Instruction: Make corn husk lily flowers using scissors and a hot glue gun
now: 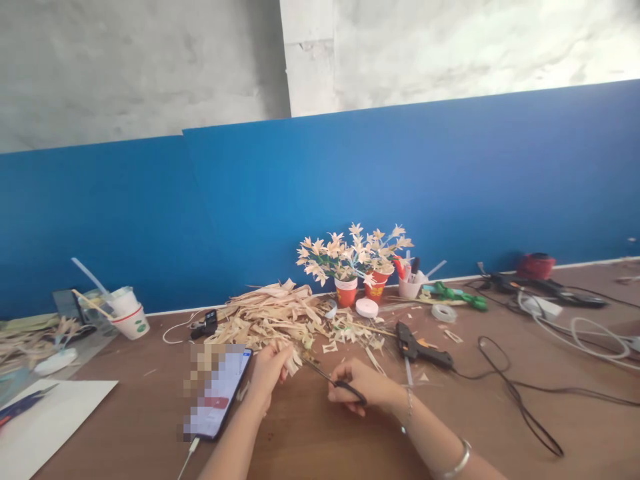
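Observation:
My right hand [361, 383] is closed on a pair of scissors [320, 371] with a dark handle. Their blades point left, toward my other hand. Pinched in the fingers of my left hand [270, 373] is a small pale piece of dried husk [295, 364], just left of the scissor tips; whether the blades touch it I cannot tell. Beyond both hands spreads a heap of dried corn-husk-like strips [270, 313], with trimmed scraps [330, 347] around it. A phone [223, 400] leans beside my left forearm, its picture partly blurred, with a white cable plugged in.
Pale husk flowers [345, 253] stand in red cups [346, 292] by the blue partition [240, 220]. A black glue gun [423, 350] lies right, its cord trailing. Tape [444, 313], a white disc [367, 307] and white cables [575, 333] are farther back. Left are paper cups [131, 323] and white paper [65, 420].

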Action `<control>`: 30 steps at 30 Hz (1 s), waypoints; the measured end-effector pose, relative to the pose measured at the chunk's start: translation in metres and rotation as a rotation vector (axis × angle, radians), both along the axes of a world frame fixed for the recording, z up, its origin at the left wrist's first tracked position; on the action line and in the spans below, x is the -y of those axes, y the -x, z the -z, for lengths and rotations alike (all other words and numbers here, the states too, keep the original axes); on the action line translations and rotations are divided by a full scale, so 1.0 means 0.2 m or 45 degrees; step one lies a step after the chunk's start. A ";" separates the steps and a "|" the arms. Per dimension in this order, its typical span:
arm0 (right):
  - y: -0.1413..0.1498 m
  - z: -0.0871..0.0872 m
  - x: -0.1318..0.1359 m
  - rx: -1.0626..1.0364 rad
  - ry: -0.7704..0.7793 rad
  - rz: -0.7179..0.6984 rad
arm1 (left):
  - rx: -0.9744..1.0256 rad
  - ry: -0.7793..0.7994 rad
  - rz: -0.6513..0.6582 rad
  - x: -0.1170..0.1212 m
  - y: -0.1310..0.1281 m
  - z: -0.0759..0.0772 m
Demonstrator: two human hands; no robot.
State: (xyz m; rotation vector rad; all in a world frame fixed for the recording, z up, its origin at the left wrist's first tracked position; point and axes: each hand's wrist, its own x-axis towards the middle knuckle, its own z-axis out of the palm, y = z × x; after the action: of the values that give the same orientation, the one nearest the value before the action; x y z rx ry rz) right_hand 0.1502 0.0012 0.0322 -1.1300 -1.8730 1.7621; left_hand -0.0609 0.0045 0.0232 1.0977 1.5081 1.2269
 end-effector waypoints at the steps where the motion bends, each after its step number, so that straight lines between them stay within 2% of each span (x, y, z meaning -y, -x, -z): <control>1: 0.00 0.00 0.00 -0.001 -0.002 -0.012 | -0.002 0.007 0.014 0.00 0.00 0.01; 9: -0.01 0.00 0.00 -0.014 0.013 -0.059 | 0.100 0.020 0.182 0.01 -0.01 0.00; 20: -0.01 0.01 0.00 -0.056 -0.013 -0.110 | 0.166 0.021 0.256 0.01 -0.01 -0.01; 30: 0.00 0.04 -0.01 -0.007 -0.065 -0.109 | 0.051 0.080 0.266 -0.01 0.01 0.02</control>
State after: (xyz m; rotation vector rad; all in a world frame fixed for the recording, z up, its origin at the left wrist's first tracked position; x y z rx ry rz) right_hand 0.1510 0.0036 0.0241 -1.0398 -1.9789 1.7493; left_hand -0.0622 0.0058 0.0188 1.1509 1.3556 1.0446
